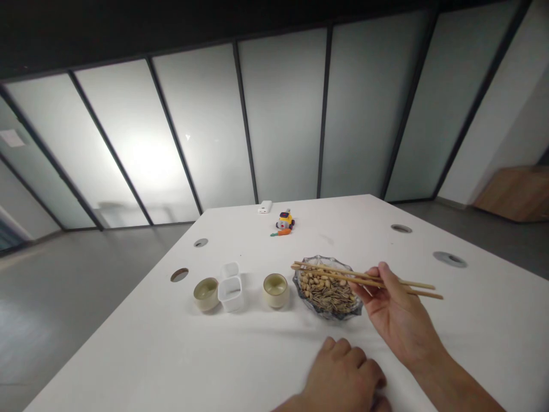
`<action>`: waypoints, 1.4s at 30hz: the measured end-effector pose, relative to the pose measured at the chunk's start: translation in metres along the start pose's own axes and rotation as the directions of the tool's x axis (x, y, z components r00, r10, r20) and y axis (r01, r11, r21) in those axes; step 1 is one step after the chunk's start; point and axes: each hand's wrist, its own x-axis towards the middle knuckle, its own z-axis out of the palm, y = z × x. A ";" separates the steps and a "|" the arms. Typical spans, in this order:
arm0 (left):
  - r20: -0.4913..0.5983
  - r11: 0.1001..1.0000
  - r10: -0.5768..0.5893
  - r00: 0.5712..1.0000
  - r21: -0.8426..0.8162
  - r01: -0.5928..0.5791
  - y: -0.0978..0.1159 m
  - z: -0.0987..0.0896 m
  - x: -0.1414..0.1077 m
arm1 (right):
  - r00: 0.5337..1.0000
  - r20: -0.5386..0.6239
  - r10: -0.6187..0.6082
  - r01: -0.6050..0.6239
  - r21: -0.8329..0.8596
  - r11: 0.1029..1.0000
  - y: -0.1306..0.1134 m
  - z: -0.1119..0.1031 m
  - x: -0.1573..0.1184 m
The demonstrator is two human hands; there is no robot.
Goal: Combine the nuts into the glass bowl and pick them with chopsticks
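Observation:
My right hand grips a pair of wooden chopsticks and holds them over a scalloped glass bowl. Peanuts and striped sunflower seeds fill the bowl. The chopstick tips are close together above its left rim; whether a small piece is between them I cannot make out. In front of the bowl, my left hand is low over the white table with its fingers curled in. Its palm side is hidden. Left of the bowl stands a small beige cup.
Farther left are another beige cup and two white plastic containers. Toward the back lie an orange-handled toy screwdriver, a yellow toy vehicle and a white device. The white table has several round cable holes.

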 end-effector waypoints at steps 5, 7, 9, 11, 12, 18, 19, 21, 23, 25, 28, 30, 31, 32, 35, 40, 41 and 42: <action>0.006 1.000 0.015 1.000 -0.018 -0.015 -0.002 0.001 0.001 | 0.980 0.028 -0.195 0.196 -0.266 0.944 0.008 0.004 -0.019; -0.010 0.999 0.018 1.000 -0.039 -0.018 -0.003 0.003 0.000 | 0.962 0.106 -0.253 0.273 -0.443 0.854 0.009 0.003 -0.027; -0.031 0.998 0.021 0.999 -0.052 -0.022 -0.003 0.006 0.000 | 0.921 0.214 -0.325 0.388 -0.575 0.720 0.009 0.003 -0.033; -0.045 0.998 0.024 0.999 -0.054 -0.026 -0.004 0.010 0.001 | 0.863 0.338 -0.376 0.505 -0.622 0.599 0.008 0.005 -0.038; -0.052 0.998 0.024 0.998 -0.057 -0.026 -0.004 0.011 0.001 | 0.834 0.394 -0.386 0.551 -0.620 0.559 0.008 0.007 -0.040; -0.097 0.992 0.035 0.995 -0.116 -0.046 -0.006 0.009 0.003 | 0.756 0.555 -0.348 0.646 -0.544 0.535 0.011 0.015 -0.044; -0.087 0.994 0.031 0.996 -0.106 -0.040 -0.006 0.007 0.003 | 0.758 0.552 -0.348 0.643 -0.547 0.536 0.011 0.014 -0.043; -0.056 0.997 0.023 0.998 -0.076 -0.027 -0.005 0.005 0.002 | 0.772 0.521 -0.364 0.632 -0.569 0.526 0.010 0.012 -0.039; -0.030 0.998 0.017 0.999 -0.054 -0.019 -0.004 0.003 0.001 | 0.785 0.474 -0.399 0.620 -0.601 0.505 0.007 0.008 -0.034; -0.005 0.999 0.014 1.000 -0.040 -0.014 -0.003 0.002 0.001 | 0.781 0.438 -0.446 0.621 -0.629 0.468 0.002 0.004 -0.027; 0.035 0.999 -0.002 0.999 -0.035 0.003 -0.003 0.000 0.002 | 0.745 0.451 -0.491 0.650 -0.657 0.382 -0.005 -0.001 -0.018; 0.050 0.999 -0.013 0.999 -0.038 0.015 -0.002 -0.002 0.002 | 0.726 0.488 -0.485 0.671 -0.659 0.341 -0.006 -0.003 -0.015; 0.055 0.999 -0.017 0.998 -0.037 0.019 -0.001 -0.004 0.002 | 0.718 0.510 -0.473 0.682 -0.652 0.332 -0.005 -0.004 -0.014; 0.060 0.999 -0.020 0.998 -0.035 0.022 0.000 -0.005 0.002 | 0.711 0.534 -0.457 0.693 -0.640 0.331 -0.003 -0.005 -0.014; 0.070 0.999 -0.032 0.997 -0.018 0.033 0.002 -0.008 0.001 | 0.682 0.605 -0.411 0.731 -0.588 0.346 0.004 -0.008 -0.014; 0.072 0.999 -0.033 0.997 -0.009 0.034 0.002 -0.006 0.002 | 0.642 0.675 -0.362 0.763 -0.517 0.388 0.014 -0.012 -0.015; 0.067 0.999 -0.035 0.997 -0.013 0.036 0.002 -0.005 0.002 | 0.634 0.685 -0.359 0.768 -0.500 0.401 0.014 -0.012 -0.015; 0.062 0.999 -0.037 0.997 -0.015 0.038 0.001 -0.004 0.002 | 0.625 0.695 -0.356 0.772 -0.482 0.415 0.014 -0.012 -0.015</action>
